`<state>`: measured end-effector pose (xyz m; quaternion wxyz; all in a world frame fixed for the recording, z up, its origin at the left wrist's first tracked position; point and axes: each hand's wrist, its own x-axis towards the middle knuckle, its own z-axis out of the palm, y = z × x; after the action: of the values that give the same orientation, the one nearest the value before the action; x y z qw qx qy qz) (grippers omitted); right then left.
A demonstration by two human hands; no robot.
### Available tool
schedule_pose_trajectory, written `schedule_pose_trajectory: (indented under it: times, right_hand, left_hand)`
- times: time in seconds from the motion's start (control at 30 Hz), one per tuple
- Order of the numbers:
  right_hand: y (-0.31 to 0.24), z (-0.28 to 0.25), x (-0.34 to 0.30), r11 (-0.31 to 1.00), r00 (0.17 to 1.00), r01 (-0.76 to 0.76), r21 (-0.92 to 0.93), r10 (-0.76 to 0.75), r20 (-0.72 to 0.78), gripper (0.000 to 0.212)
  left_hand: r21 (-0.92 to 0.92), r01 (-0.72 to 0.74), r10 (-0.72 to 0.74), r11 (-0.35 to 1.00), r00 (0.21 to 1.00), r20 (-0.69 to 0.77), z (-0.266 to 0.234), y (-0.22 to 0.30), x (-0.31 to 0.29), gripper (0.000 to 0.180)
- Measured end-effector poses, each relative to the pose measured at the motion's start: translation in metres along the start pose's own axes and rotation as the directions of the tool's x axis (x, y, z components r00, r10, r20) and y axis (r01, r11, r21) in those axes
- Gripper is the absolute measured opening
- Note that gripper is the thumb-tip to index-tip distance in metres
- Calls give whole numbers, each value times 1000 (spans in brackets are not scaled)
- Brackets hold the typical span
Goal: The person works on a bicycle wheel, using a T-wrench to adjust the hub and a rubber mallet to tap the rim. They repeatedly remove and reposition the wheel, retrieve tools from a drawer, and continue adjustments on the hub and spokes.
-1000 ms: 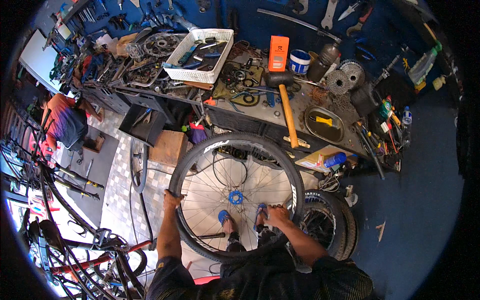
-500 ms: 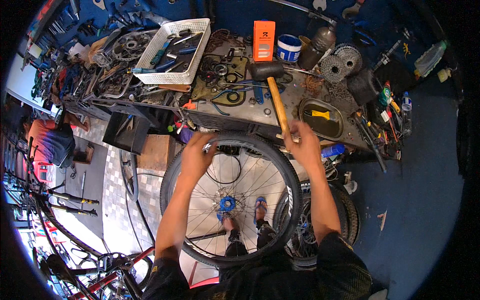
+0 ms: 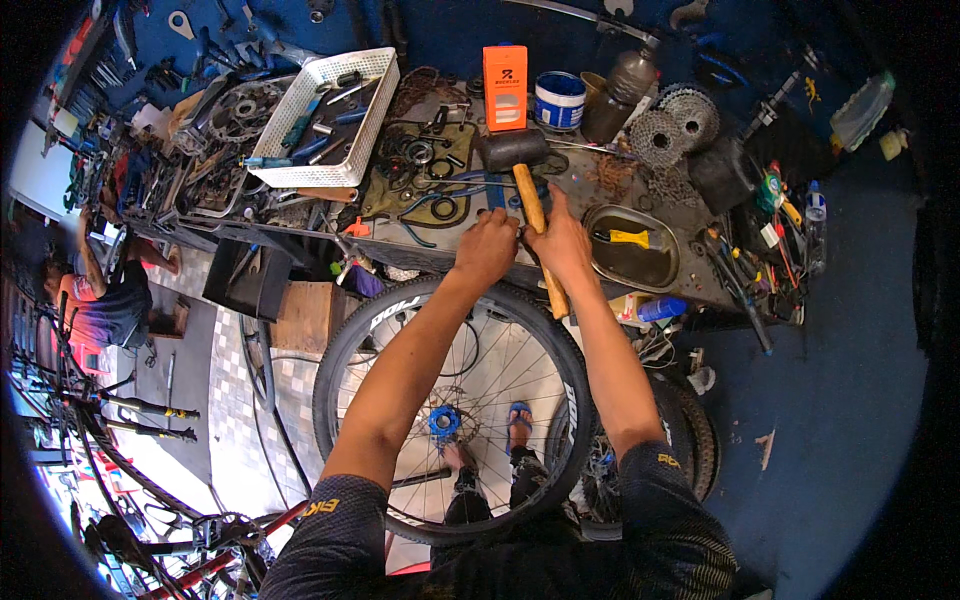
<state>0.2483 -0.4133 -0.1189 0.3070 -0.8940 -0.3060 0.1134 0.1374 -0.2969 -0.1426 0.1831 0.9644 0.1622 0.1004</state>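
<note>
Both hands at the front edge of the tabletop, either side of the mallet — black head away from me, wooden handle running back toward me and overhanging the edge. Left hand clenched, knuckles up, just left of the handle; can't tell what's inside it. Right hand touching the handle from the right, fingers curled — grip not clearly visible. Bike wheel upright below my forearms, tyre on, blue hub. White basket of tools far left, orange box and blue tin behind the mallet head.
</note>
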Motion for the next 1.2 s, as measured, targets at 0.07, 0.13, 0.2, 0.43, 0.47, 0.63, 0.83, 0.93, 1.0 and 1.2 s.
schedule_pose_trajectory:
  times: [0.07, 0.13, 0.2, 0.43, 0.47, 0.63, 0.83, 0.93, 1.0, 1.2]
  right_hand:
    - [-6, 3, 5, 999, 1000, 2, 50, -1, -15, 84]
    - [-12, 1, 6, 995, 999, 11, 95, -7, -46, 83]
    - [-16, -3, 2, 989, 996, 14, 146, -1, -85, 82]
    - [-14, -26, -55, 857, 998, 59, 512, -34, -59, 63]
    - [-14, -29, -68, 798, 997, 73, 599, -53, -51, 59]
    - [-14, -49, -133, 574, 992, 105, 812, -113, -48, 51]
    - [-17, -65, -196, 430, 981, 172, 886, -158, -114, 42]
    - [-14, -71, -208, 339, 986, 50, 940, -164, 7, 33]
    - [-12, -73, -210, 281, 980, -47, 959, -173, 99, 26]
    - [-16, -61, -235, 130, 957, -267, 955, -80, 278, 20]
  left_hand:
    - [-35, -2, 0, 999, 999, -35, -2, 1, -1, 33]
    - [-340, 74, -103, 938, 992, -69, -9, 2, -8, 28]
    - [-758, 155, -228, 634, 974, 9, -20, 1, -22, 27]
    - [-842, 68, -140, -535, 976, 168, -55, 12, -106, 30]
    - [-828, 46, -150, -558, 976, 155, -57, 16, -114, 29]
    - [-799, -37, -204, -600, 973, 108, -69, 25, -138, 27]
    - [-795, -39, -252, -606, 957, 145, -82, 31, -158, 25]
    - [-836, -40, -280, -547, 950, 137, -87, 35, -166, 20]
    - [-870, -55, -310, -489, 944, 115, -89, 39, -171, 15]
    - [-979, 27, -399, 201, 915, -56, -95, 70, -200, 19]
